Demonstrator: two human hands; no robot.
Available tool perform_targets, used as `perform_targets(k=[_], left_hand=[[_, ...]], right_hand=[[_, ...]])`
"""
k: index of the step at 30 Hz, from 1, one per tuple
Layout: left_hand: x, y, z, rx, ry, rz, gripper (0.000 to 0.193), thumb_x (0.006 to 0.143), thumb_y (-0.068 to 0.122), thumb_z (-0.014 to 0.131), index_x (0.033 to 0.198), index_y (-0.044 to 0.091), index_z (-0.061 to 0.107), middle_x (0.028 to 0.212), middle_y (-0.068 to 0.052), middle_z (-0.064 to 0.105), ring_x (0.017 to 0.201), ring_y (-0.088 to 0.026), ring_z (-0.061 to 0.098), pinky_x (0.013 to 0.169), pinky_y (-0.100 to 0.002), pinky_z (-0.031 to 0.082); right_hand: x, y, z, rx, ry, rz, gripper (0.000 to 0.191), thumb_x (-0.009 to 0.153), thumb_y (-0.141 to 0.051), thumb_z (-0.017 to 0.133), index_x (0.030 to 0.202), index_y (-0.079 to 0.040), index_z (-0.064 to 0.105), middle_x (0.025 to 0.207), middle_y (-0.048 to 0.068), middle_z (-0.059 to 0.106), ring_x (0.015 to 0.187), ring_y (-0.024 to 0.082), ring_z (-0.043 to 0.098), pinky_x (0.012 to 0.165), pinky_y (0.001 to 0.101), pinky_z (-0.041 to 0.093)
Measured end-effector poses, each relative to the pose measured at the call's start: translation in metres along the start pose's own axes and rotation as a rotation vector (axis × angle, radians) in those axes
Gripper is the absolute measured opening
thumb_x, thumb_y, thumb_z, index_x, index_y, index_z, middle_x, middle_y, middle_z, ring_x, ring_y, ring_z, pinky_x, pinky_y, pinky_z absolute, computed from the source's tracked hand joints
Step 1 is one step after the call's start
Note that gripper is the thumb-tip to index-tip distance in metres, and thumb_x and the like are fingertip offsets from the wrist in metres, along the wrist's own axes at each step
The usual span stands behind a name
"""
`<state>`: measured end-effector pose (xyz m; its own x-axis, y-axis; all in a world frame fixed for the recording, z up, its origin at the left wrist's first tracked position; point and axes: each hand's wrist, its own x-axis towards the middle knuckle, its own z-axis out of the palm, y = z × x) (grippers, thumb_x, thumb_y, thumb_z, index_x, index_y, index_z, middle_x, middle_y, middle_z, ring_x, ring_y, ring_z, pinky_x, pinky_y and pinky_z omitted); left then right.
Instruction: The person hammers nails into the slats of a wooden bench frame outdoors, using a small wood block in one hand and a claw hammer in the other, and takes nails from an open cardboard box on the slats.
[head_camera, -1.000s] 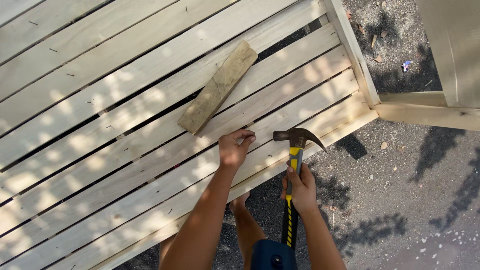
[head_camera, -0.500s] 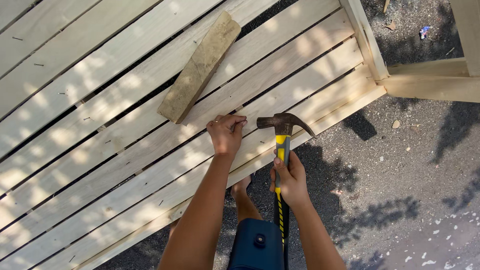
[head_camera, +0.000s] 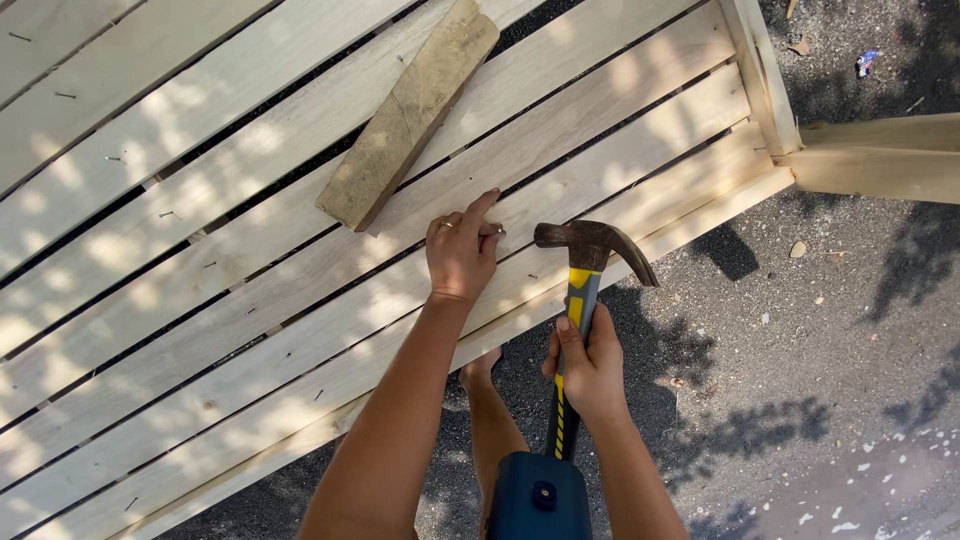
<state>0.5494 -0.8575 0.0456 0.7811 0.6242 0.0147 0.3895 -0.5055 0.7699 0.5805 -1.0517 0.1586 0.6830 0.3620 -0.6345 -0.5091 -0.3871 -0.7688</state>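
Head view looking down on a slatted wooden frame (head_camera: 250, 300) of pale planks, laid across dark gravelly ground (head_camera: 820, 380). Planks run diagonally, from 8 o'clock up to 2 o'clock, with narrow dark gaps between them.

Left hand (head_camera: 462, 255) sits near frame centre, resting on a plank, fingers pinched together at their tips toward 3 o'clock. It looks to be pinching a small nail (head_camera: 497, 231), but the nail is tiny and mostly hidden, so hard to confirm. A ring shows on one finger. Forearm runs down toward 7 o'clock.

Right hand (head_camera: 590, 365) is closed in a fist around the handle of a claw hammer (head_camera: 585, 270), at about 5 o'clock from the left hand. Handle is yellow and black, gripped at mid-length. The dark steel head is up at 12 o'clock from the right hand, just beside the left fingertips, face pointing toward them at 9 o'clock, claw curving down toward 3 o'clock. Head hovers over the lowest planks near the frame edge; whether it touches the wood, cannot tell.

A weathered wood block (head_camera: 410, 115) lies loose across the planks at 11 o'clock from the left hand, near but apart from it.

Several small nails already stand in the planks toward 9 and 10 o'clock. A pale wooden post (head_camera: 880, 160) joins the frame corner at 2 o'clock. A bare foot (head_camera: 480, 372) shows on the ground between the forearms. A dark blue object (head_camera: 540, 495) sits at 6 o'clock, bottom edge.
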Motion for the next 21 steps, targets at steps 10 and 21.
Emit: perform_targets(k=[10, 21], left_hand=[[-0.001, -0.012, 0.001, -0.025, -0.050, 0.092, 0.053, 0.082, -0.001, 0.075, 0.130, 0.014, 0.058, 0.086, 0.003, 0.077, 0.089, -0.019, 0.071, 0.102, -0.039, 0.048], [-0.012, -0.014, -0.001, -0.239, -0.158, -0.215, 0.053, 0.087, 0.001, 0.072, 0.136, 0.014, 0.058, 0.105, -0.002, 0.077, 0.107, -0.020, 0.072, 0.097, -0.037, 0.058]], right_hand=[[-0.018, -0.018, 0.015, -0.533, 0.170, -0.110, 0.029, 0.101, -0.030, 0.059, 0.112, -0.003, 0.057, 0.061, 0.006, 0.065, 0.049, 0.012, 0.065, 0.045, 0.0310, 0.049], [-0.002, 0.011, 0.043, -0.712, 0.253, -0.330, 0.033, 0.105, -0.032, 0.058, 0.105, 0.000, 0.060, 0.062, 0.013, 0.065, 0.055, 0.030, 0.069, 0.048, 0.0388, 0.051]])
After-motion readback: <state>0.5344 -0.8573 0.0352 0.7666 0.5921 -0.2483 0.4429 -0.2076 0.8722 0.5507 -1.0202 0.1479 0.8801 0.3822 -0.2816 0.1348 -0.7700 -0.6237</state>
